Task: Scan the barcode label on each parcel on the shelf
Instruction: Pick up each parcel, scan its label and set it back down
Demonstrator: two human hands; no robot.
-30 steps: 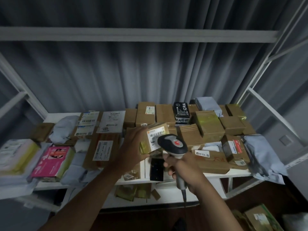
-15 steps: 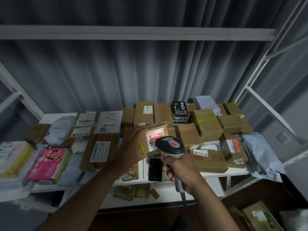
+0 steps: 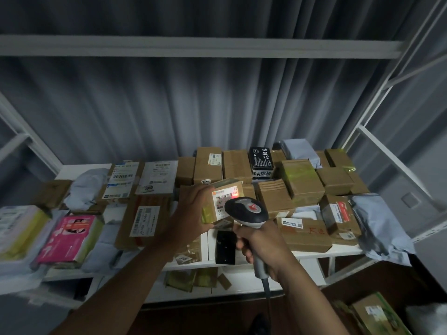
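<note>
My left hand (image 3: 191, 211) grips a small cardboard parcel (image 3: 223, 198) lifted above the white shelf (image 3: 314, 253), its white barcode label facing me. A red scanner glow lies on the label's upper right. My right hand (image 3: 262, 247) holds a grey and black handheld scanner (image 3: 246, 211) by its handle, the head just below and right of the label, partly covering it. The scanner's cable hangs down under my wrist.
Many cardboard boxes (image 3: 302, 180) crowd the shelf's middle and right, with a black box (image 3: 261, 162) at the back. Grey mailer bags (image 3: 379, 228) hang off the right end. A pink box (image 3: 70, 238) and labelled parcels (image 3: 145, 220) lie left. Another box (image 3: 377, 313) sits on the floor.
A second ago the label was unlit; the red scanner light now falls on it. Parcel and scanner have stayed close together, shifting only slightly in view.
</note>
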